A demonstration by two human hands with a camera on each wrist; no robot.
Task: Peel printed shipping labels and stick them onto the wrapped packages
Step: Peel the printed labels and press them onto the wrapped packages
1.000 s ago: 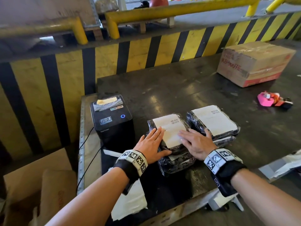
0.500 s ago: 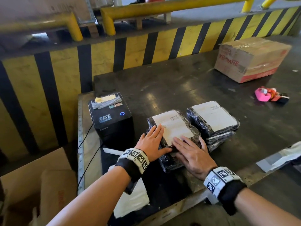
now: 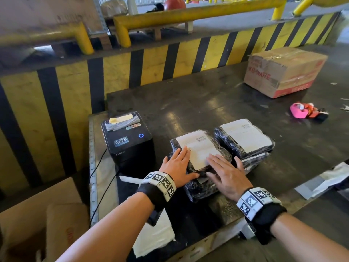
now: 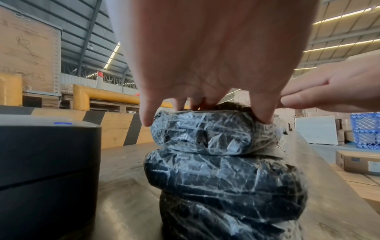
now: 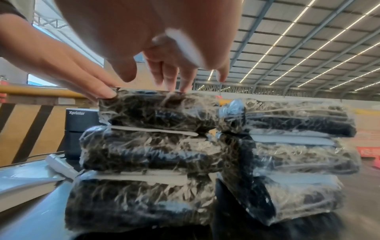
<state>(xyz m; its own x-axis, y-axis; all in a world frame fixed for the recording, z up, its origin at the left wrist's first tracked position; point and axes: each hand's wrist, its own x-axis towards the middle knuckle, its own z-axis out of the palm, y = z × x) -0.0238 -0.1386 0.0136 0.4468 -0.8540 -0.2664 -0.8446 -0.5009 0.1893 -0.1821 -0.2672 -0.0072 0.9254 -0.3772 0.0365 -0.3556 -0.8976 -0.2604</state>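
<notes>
Two stacks of black film-wrapped packages stand side by side on the dark table [image 3: 198, 103]. The near stack's top package [image 3: 222, 154] [image 4: 211, 129] [image 5: 156, 110] carries a white shipping label [image 3: 198, 148]. My left hand [image 3: 179, 167] [image 4: 207, 65] lies flat on the package's left edge, fingers straight, touching the label's left side. My right hand [image 3: 224, 173] [image 5: 164, 48] presses flat on the label's near right corner. The right stack [image 3: 245, 138] [image 5: 292, 146] also has a label [image 3: 247, 135] on top.
A black label printer [image 3: 130, 142] with a blue light stands left of the packages, its cable running down. White backing sheets [image 3: 153, 237] lie at the near edge. A taped cardboard box [image 3: 283, 70] and a pink tape dispenser [image 3: 306, 110] sit far right. A yellow-black barrier [image 3: 170, 61] runs behind.
My right hand slid toward me along the label and then back up onto its near right corner. My left hand stayed on the package's left edge.
</notes>
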